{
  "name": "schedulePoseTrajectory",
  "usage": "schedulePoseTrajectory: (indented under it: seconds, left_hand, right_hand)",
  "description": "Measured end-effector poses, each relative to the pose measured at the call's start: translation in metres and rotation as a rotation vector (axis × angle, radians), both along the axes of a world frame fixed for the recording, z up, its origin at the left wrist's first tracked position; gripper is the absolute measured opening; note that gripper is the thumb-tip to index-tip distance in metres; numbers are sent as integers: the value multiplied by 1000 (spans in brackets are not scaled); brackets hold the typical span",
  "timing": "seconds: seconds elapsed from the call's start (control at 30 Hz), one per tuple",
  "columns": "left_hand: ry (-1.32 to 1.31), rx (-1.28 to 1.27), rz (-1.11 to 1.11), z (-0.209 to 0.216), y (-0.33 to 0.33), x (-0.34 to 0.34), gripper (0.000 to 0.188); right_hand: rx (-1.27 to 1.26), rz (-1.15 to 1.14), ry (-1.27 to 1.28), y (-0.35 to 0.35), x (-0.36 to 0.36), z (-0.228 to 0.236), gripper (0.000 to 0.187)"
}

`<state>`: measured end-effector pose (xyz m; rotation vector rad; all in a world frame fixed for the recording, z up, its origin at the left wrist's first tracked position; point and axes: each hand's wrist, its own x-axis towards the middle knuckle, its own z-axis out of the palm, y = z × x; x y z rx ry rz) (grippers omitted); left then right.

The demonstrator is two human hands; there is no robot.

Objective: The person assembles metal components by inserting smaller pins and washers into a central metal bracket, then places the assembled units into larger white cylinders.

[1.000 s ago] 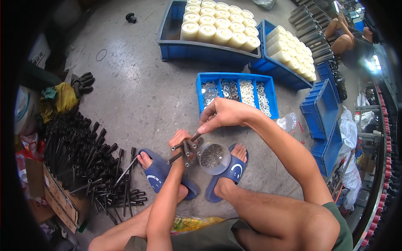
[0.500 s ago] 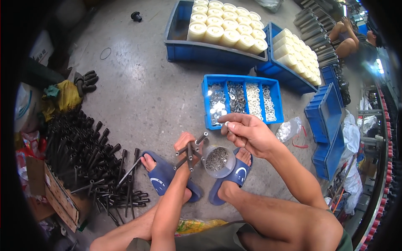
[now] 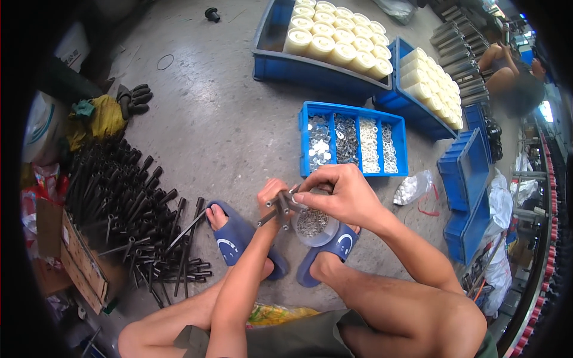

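My left hand is closed round a bunch of several dark metal rods with hollow ends, which fan out in front of my feet. My right hand pinches a small white washer against the end of one rod, thumb and forefinger together. Beneath my right hand stands a round translucent tub, holding many small metal pieces. Farther off lies a blue divided tray, whose compartments hold grey discs, dark metal parts and white rings.
A large heap of dark rods lies to my left beside torn cardboard. Blue crates of cream cylinders stand at the back. Right of the tray are a clear bag and stacked blue bins. Another person crouches far right.
My right hand has come down and left from near the tray, bringing the white washer to the rods. My left hand still holds the bunch. The whole view has shifted slightly.
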<state>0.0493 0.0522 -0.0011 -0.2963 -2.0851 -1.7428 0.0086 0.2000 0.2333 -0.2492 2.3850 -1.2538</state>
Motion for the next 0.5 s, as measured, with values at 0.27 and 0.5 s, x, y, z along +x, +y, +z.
schedulePoseTrajectory:
  seconds: [0.27, 0.5]
  left_hand:
    - [22, -25, -24, 0, -6, -2, 23]
    - [-39, -17, 9, 10, -1, -1, 23]
  right_hand:
    - [180, 213, 267, 1, -27, 7, 24]
    - [-446, -244, -504, 25, -7, 3, 26]
